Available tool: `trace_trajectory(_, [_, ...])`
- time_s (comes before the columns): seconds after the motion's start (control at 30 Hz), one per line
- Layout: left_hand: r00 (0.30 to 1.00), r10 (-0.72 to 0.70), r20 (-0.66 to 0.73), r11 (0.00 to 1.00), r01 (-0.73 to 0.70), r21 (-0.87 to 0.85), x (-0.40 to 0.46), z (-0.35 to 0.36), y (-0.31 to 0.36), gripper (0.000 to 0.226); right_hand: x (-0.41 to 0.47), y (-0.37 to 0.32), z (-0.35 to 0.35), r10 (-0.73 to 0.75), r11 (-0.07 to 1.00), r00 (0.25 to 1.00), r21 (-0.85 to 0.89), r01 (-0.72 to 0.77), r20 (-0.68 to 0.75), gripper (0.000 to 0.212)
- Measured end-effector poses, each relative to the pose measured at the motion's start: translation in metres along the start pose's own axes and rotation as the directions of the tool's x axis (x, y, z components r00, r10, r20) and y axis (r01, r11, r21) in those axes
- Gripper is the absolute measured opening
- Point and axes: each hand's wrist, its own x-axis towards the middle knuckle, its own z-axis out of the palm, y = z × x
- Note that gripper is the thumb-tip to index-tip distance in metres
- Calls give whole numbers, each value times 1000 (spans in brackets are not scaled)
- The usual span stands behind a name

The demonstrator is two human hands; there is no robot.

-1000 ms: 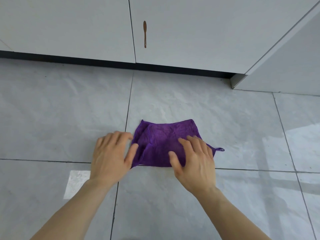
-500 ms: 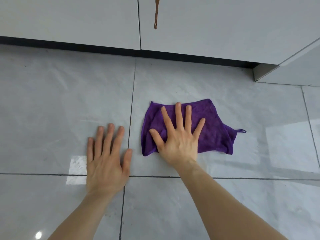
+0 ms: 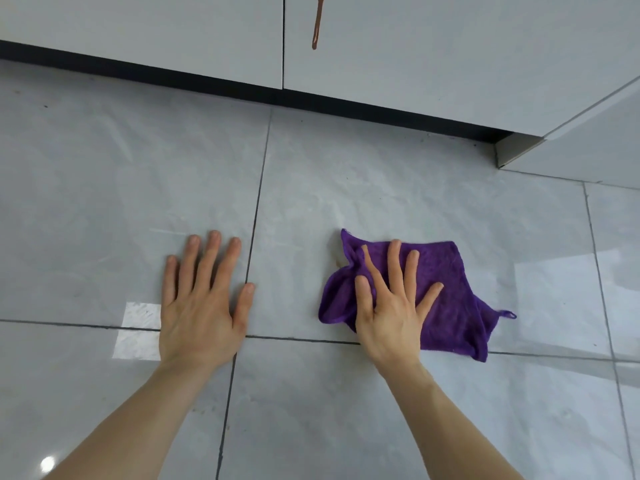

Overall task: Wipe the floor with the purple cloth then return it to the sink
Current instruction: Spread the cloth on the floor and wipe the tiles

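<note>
The purple cloth (image 3: 453, 299) lies rumpled on the grey tiled floor (image 3: 381, 188), with a small hanging loop at its right corner. My right hand (image 3: 391, 303) presses flat on the cloth's left half, fingers spread and pointing away from me. My left hand (image 3: 204, 299) rests flat on the bare tile to the left, fingers apart, holding nothing. The sink is out of sight.
White cabinet doors (image 3: 415, 53) with a brown handle (image 3: 317, 22) run along the far side above a dark kickboard (image 3: 207, 81). Another white cabinet side (image 3: 588, 140) juts in at the right. Dark grout lines cross the floor.
My right hand has slid the cloth to the right and toward me across the tile. My left hand left the cloth a second ago and stays planted on the floor.
</note>
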Motion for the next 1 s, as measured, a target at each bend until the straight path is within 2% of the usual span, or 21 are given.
trace_trajectory(0.13, [1000,-4,-11,1000,4,8,1,0,2,67,-60,11,3,-7,995,999,-99,11,36,54])
trace_trajectory(0.3, [1000,-5,-21,1000,5,11,2,0,2,67,-98,-23,25,-84,967,989,-231,110,118,67])
trace_trajectory(0.43, [1000,1,-17,1000,-1,-1,2,1,1,68,-79,-35,25,-143,952,983,-254,168,117,69])
trace_trajectory(0.5, [1000,2,-15,1000,-2,1,2,0,1,68,-60,-38,23,-123,957,988,-251,144,98,67])
trace_trajectory(0.63, [1000,4,-12,1000,-4,-8,3,-2,0,68,-9,-46,24,-52,981,998,-191,47,-21,59])
trace_trajectory(0.77, [1000,13,-9,1000,-13,-14,2,-1,-1,68,54,-51,19,-24,998,991,-66,16,-128,53])
trace_trajectory(0.87, [1000,19,-10,1000,-19,-9,3,0,-1,68,79,-66,18,-67,988,995,-145,56,-72,54])
trace_trajectory(1.0, [999,21,-24,1000,-21,-17,3,0,0,68,60,-70,16,-177,952,984,-252,174,11,60])
